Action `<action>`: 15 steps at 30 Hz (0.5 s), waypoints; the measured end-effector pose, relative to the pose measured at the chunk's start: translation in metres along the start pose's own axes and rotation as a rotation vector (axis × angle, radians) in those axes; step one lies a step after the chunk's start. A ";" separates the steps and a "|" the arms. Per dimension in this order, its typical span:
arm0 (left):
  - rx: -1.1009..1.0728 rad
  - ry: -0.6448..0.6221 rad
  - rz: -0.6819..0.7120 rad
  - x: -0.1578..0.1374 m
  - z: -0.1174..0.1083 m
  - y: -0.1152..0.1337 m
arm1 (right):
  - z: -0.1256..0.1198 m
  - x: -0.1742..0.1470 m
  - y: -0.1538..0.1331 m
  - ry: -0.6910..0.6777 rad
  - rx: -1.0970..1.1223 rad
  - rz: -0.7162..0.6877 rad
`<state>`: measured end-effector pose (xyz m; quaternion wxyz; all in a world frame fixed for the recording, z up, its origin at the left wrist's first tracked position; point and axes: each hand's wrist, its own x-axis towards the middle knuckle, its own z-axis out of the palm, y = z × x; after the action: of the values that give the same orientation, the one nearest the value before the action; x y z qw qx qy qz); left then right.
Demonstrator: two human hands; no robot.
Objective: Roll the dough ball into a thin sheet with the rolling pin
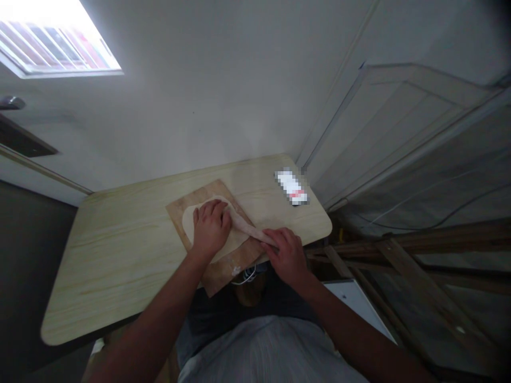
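Note:
A pale, flattened sheet of dough point(238, 242) lies on a wooden board point(219, 278). Across its right part runs a slim, light rolling pin point(252, 231), slanting down towards me. My right hand point(286, 254) is closed around the near end of this pin. On top of the dough rests my left hand point(212, 226), palm down, its fingers somewhat bent and spread. Its thumb side is at the far end of the pin; whether it touches the pin is hidden. Some white flour point(236, 270) shows on the board's near part.
The board sits on a light wood-grain table point(115, 250) and juts past its front edge. A blurred-out phone-like object point(292, 186) lies at the table's right end. Behind stands a white wall point(207, 117). Wooden beams point(423, 287) are low on the right.

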<state>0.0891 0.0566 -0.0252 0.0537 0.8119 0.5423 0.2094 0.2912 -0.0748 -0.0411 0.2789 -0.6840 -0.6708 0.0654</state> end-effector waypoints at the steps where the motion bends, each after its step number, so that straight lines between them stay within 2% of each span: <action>1: 0.008 -0.016 0.018 0.001 0.000 0.003 | 0.000 0.000 0.001 0.007 -0.006 0.006; 5: 0.054 -0.081 0.062 0.011 0.004 0.015 | -0.003 0.002 0.005 0.010 -0.044 0.032; 15: 0.070 -0.092 0.104 0.062 0.031 0.027 | -0.002 0.013 0.016 0.019 -0.140 0.097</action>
<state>0.1444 0.1059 -0.0272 0.0391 0.8491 0.5034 0.1551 0.3069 -0.0622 -0.0433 0.2332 -0.7341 -0.6372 0.0254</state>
